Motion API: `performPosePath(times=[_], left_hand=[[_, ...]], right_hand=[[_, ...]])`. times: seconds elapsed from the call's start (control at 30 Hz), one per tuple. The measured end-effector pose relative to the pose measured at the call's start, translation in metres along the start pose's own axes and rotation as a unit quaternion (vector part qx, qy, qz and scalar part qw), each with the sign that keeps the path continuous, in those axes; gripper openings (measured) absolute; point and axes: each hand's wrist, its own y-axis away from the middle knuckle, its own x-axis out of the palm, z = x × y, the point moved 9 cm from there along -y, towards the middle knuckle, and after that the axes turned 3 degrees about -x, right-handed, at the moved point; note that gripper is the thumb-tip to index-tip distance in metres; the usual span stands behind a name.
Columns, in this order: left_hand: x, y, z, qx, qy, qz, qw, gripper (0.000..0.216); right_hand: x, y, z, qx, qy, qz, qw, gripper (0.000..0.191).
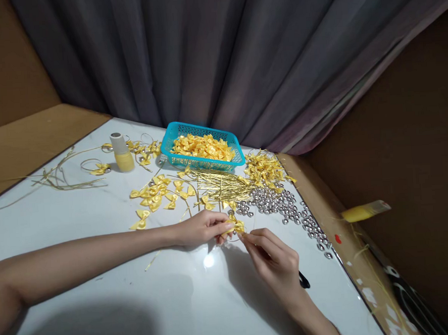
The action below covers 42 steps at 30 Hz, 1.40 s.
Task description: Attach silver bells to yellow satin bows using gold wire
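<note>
My left hand point(203, 228) pinches a small yellow ribbon bow point(236, 227) over the white table point(98, 225). My right hand point(273, 258) meets it from the right, fingers pinched at the bow's edge on a thin gold strand I can barely make out. A small silver bell seems to hang by the bow. Just behind lie a bundle of gold wire ties point(221, 187) and a heap of silver bells point(277, 202).
A teal basket point(169, 145) full of yellow bows stands at the back. Loose bows point(157, 192) scatter left of the ties, more bows point(264, 169) to the right. A yellow thread spool point(122, 153) stands back left. A black pen point(304, 281) lies under my right wrist.
</note>
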Motion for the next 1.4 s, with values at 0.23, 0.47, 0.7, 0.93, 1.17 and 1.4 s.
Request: performPosePath(times=[0.23, 0.47, 0.7, 0.93, 1.17, 1.4], left_hand=[[0.000, 0.001, -0.003, 0.020, -0.047, -0.003, 0.999, 0.036], [0.000, 0.001, -0.001, 0.018, -0.044, -0.002, 0.999, 0.032], [-0.001, 0.001, 0.002, 0.017, -0.053, -0.006, 0.998, 0.032], [0.000, 0.001, 0.004, 0.011, -0.048, -0.004, 0.999, 0.032], [0.000, 0.001, 0.005, 0.013, -0.050, -0.002, 0.999, 0.034], [0.001, 0.002, 0.004, 0.022, -0.066, 0.002, 0.998, 0.032]], right_hand=[[0.004, 0.000, -0.022, 0.141, -0.082, 0.018, 0.986, 0.014], [0.009, 0.009, -0.040, 0.240, -0.141, 0.013, 0.960, 0.011], [0.016, 0.026, -0.059, 0.341, -0.191, -0.018, 0.920, 0.026], [0.019, 0.023, -0.056, 0.327, -0.187, 0.007, 0.927, 0.022], [0.017, 0.026, -0.057, 0.324, -0.190, -0.014, 0.927, 0.018], [0.021, 0.023, -0.055, 0.327, -0.191, 0.009, 0.926, 0.020]])
